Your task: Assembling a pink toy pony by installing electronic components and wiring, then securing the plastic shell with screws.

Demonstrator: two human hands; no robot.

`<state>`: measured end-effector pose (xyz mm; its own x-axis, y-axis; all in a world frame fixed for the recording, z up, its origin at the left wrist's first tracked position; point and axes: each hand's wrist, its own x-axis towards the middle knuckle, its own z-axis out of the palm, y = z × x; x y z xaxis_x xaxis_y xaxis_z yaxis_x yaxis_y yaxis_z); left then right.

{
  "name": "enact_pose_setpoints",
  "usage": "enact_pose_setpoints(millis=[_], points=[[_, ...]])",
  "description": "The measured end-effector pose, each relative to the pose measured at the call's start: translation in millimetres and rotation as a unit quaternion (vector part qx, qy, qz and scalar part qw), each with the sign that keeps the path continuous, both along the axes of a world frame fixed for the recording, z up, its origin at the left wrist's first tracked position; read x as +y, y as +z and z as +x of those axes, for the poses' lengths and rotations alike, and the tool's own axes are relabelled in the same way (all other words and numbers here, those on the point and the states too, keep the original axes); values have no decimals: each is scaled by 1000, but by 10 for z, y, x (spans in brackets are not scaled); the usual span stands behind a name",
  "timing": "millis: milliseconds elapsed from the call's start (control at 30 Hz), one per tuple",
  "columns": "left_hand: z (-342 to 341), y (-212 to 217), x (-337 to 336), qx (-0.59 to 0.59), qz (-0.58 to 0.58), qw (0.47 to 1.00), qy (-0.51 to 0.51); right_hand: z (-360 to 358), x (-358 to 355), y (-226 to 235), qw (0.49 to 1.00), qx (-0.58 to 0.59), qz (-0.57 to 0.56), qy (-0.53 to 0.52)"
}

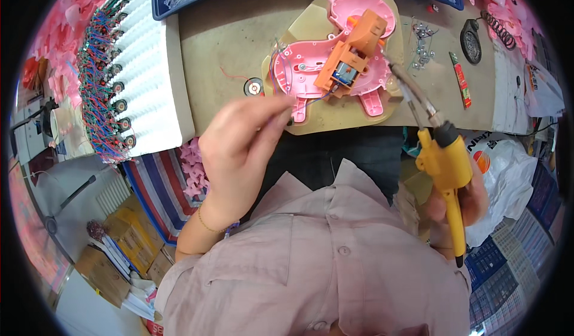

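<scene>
The pink plastic shell [311, 55] lies open side up on a tan board [323, 124] at the table's near edge, an orange housing [353, 52] set aslant across it; a thin blue wire [320, 99] runs from the housing toward the left hand [242, 136], whose thumb and forefinger are together just over the shell's near-left part, though I cannot tell whether they pinch the wire; the right hand [475, 197] has its fingers wrapped around a yellow soldering gun [449, 164], its tip pointing up and left close to the shell's right side, contact unclear; left of the shell sits a small round speaker [253, 87]; to the right lie loose screws [423, 40], a red-and-green tube [460, 82] and a black oval part [471, 41]; farther left, a white foam tray [155, 67] bears wired speakers along its outer edge.
</scene>
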<state>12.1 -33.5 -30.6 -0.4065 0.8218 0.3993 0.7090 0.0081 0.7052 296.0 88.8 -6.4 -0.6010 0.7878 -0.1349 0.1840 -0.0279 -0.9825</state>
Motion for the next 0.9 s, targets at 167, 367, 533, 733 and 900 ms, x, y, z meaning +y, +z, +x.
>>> enact_pose_setpoints(millis=[167,367,533,733,900], points=[[21,111,317,-233,-39,971,42,-77,77,-118,932,80,352,29],[77,141,360,-38,-84,996,9,-20,114,-52,941,70,321,80],[100,130,437,10,-74,997,19,-137,143,-52,955,117,253,99],[93,141,443,21,-96,995,14,-367,189,-187,911,216,329,122],[89,147,444,29,-93,995,9,-395,149,-157,914,188,337,129]])
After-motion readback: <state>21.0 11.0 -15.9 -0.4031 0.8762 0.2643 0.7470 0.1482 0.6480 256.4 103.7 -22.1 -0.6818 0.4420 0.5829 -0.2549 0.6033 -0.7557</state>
